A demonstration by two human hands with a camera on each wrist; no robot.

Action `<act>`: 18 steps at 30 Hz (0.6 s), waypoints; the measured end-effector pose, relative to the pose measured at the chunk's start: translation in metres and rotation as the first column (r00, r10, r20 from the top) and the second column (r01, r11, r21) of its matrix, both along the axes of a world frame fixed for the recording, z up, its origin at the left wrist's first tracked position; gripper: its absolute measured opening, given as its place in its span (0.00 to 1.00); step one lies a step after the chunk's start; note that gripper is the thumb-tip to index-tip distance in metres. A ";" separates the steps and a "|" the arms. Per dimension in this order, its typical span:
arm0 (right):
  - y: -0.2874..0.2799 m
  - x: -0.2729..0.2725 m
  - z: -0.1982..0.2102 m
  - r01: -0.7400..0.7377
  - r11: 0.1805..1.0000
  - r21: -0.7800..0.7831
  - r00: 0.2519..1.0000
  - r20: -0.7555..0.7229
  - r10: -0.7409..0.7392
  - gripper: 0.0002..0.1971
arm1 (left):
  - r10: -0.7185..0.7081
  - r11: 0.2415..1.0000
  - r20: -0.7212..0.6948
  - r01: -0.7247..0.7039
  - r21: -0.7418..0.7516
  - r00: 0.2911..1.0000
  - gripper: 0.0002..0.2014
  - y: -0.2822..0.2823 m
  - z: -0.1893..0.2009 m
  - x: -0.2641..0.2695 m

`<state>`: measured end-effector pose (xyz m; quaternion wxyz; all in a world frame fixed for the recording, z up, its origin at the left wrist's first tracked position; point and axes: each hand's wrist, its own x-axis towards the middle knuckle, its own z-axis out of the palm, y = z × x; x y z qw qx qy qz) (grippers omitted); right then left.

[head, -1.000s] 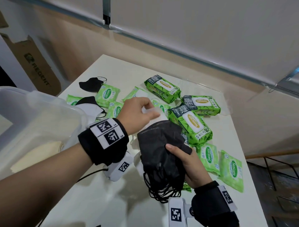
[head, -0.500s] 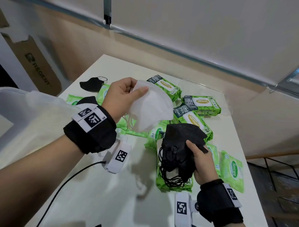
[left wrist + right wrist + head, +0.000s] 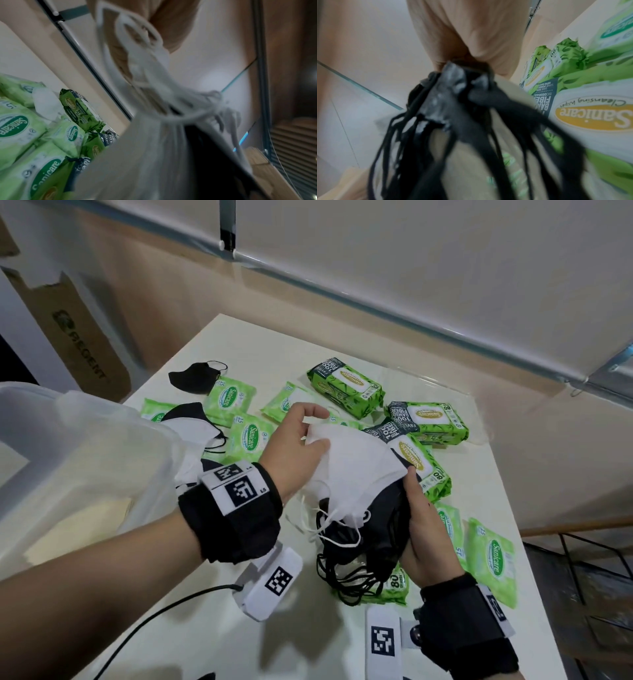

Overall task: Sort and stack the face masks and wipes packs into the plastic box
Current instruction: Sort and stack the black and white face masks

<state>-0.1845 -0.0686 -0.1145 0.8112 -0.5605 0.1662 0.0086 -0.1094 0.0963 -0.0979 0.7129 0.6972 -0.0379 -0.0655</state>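
My left hand (image 3: 301,446) pinches a white face mask (image 3: 356,470) by its top corner and lays it over a bundle of black masks (image 3: 370,539). My right hand (image 3: 421,525) grips that black bundle from the right, thumb on the white mask's edge. The black ear loops (image 3: 423,142) dangle below the right hand. In the left wrist view the white mask (image 3: 154,155) hangs blurred in front of the camera. Green wipes packs, large (image 3: 346,386) and small (image 3: 250,436), lie scattered on the white table (image 3: 212,642). The clear plastic box (image 3: 85,460) stands at the left.
Another black mask (image 3: 195,376) lies at the table's far left corner, and a black and a white mask (image 3: 195,429) lie beside the box. A cardboard carton (image 3: 78,350) stands beyond the table on the left. A wall runs close behind the table. Small packs (image 3: 493,559) lie near the right edge.
My left hand lifted the white mask off the table, then brought it down and right onto the black bundle. My right hand kept its grip on the black masks and raised them slightly.
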 end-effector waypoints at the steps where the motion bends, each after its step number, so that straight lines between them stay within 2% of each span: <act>1: -0.001 0.000 -0.001 -0.006 1.000 0.009 1.000 -0.004 0.006 0.29 | -0.005 0.999 0.024 0.004 0.044 1.000 0.20 0.000 -0.001 -0.001; 3: 0.000 -0.001 -0.003 -0.023 1.000 -0.008 1.000 -0.007 0.023 0.31 | -0.023 0.990 0.067 0.014 0.139 0.997 0.20 -0.001 -0.003 -0.003; 6: 0.001 -0.003 -0.002 -0.050 0.997 -0.051 0.998 0.026 0.052 0.15 | -0.059 0.971 0.103 0.033 0.236 0.993 0.16 -0.003 -0.004 -0.006; 7: 0.001 -0.004 -0.003 -0.052 0.996 -0.076 0.998 0.029 0.054 0.13 | -0.089 0.962 0.113 0.056 0.268 0.990 0.15 -0.002 -0.003 -0.006; 10: -0.002 -0.007 -0.003 -0.084 0.986 -0.144 0.996 0.030 0.090 0.21 | -0.253 0.902 0.143 0.181 0.391 0.957 0.15 0.006 0.002 0.001; 13: -0.005 -0.008 -0.005 -0.135 0.966 -0.220 0.990 0.009 0.141 0.23 | -0.402 0.826 0.179 0.271 0.495 0.898 0.16 0.018 0.009 0.007; 18: -0.002 -0.010 -0.007 -0.215 0.947 -0.239 0.973 0.027 0.228 0.20 | -0.510 0.782 0.162 0.377 0.497 0.845 0.14 0.026 0.013 0.011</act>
